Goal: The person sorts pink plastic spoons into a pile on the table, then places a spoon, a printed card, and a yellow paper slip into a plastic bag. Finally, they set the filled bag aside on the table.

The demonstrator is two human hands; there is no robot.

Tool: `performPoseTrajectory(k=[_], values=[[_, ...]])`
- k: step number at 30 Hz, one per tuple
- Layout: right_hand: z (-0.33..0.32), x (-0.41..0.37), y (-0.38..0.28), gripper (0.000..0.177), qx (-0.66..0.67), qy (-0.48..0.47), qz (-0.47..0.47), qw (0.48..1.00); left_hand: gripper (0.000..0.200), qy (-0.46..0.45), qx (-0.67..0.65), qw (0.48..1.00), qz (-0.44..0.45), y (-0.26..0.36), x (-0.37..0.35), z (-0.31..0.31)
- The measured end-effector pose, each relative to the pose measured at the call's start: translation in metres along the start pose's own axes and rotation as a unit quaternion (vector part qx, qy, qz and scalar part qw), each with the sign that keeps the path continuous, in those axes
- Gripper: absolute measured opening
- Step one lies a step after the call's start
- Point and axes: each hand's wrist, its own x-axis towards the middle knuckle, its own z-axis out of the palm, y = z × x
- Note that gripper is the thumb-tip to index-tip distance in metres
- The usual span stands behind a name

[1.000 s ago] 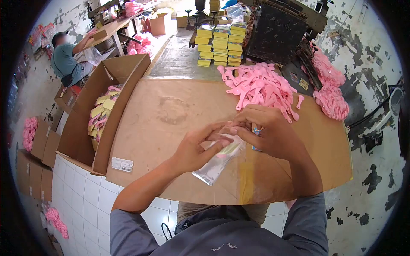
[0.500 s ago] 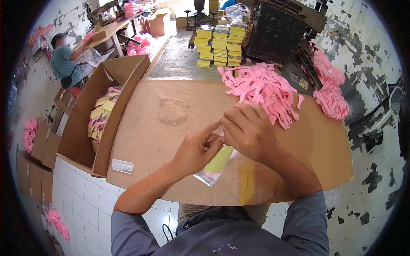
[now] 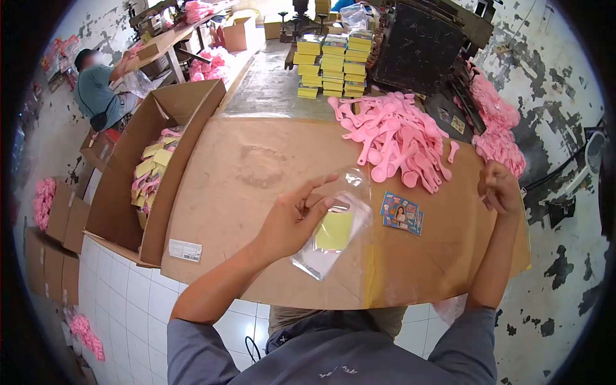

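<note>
My left hand (image 3: 296,218) holds a clear plastic bag (image 3: 333,231) by its open end over the cardboard-covered table (image 3: 256,167); a yellow card (image 3: 334,230) sits inside the bag. My right hand (image 3: 499,188) is out at the table's right edge with its fingers curled; whether it holds something small I cannot tell. A small stack of printed picture cards (image 3: 401,213) lies on the cardboard between my hands. A heap of pink plastic spoons (image 3: 394,135) lies beyond it.
An open cardboard box (image 3: 154,160) holding packed yellow-and-pink bags stands to the left. Stacks of yellow cards (image 3: 330,64) and a dark machine (image 3: 417,48) stand at the back. More pink pieces (image 3: 494,128) lie at the right. A person (image 3: 96,90) sits at the far left.
My right hand has left the bag and swung out to the table's right edge, uncovering the picture cards. The yellow card now sits deeper in the bag, which my left hand alone holds.
</note>
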Motion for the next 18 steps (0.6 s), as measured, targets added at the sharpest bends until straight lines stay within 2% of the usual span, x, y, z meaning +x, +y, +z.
performPoseTrajectory(k=[1,2,4,6,9,12,14,16,18], values=[[-0.028,-0.011,0.018,0.021,-0.252,0.066,0.0,0.966,0.044,0.007,0.0,1.0,0.007,-0.001,0.0,0.002],[-0.053,-0.022,0.042,0.026,-0.486,0.126,0.001,0.865,0.044,0.008,-0.019,1.0,0.006,-0.003,0.0,0.003],[-0.081,-0.036,0.069,0.036,-0.689,0.23,-0.008,0.687,0.044,0.013,-0.052,0.999,0.008,-0.006,0.002,0.004],[-0.091,-0.053,0.085,0.044,-0.687,0.335,-0.014,0.645,0.043,0.015,-0.048,0.999,0.01,-0.006,0.003,0.003],[-0.049,-0.047,0.067,0.041,-0.818,0.317,-0.052,0.476,0.042,0.028,-0.054,0.998,0.001,-0.007,0.006,0.002],[0.008,-0.011,0.045,0.038,-0.699,0.322,-0.061,0.636,0.039,0.033,-0.036,0.999,-0.002,-0.007,0.007,0.003],[0.089,0.02,0.032,0.032,-0.482,0.279,-0.007,0.831,0.037,0.037,-0.04,0.998,-0.003,-0.007,0.006,0.004],[0.142,0.041,0.046,0.035,-0.414,0.122,-0.044,0.901,0.036,0.038,-0.066,0.997,-0.002,-0.01,0.007,0.006],[0.189,0.053,0.051,0.037,-0.374,0.013,-0.098,0.922,0.035,0.038,-0.075,0.996,0.003,-0.013,0.007,0.007]])
